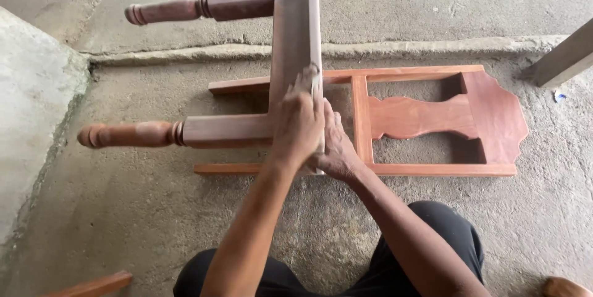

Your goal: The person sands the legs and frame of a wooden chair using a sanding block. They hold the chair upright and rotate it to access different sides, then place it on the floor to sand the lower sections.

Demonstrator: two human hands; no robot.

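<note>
A reddish-brown wooden chair (432, 118) lies on its back on the concrete floor, its carved backrest pointing right. Two turned front legs (148, 133) stick out to the left, joined by a flat seat rail (293, 31) standing on edge. My left hand (298, 121) presses flat against that rail near its lower end, fingers closed around its edge. My right hand (336, 145) sits just behind the left, gripping the same rail where it meets the chair's side frame. What lies under the hands is hidden.
A raised concrete ledge (37, 105) runs along the left. A floor seam (432, 46) crosses behind the chair. A grey post (565, 56) leans in at the upper right. Another piece of wood (99, 284) shows at the bottom left. My knees in dark trousers are below.
</note>
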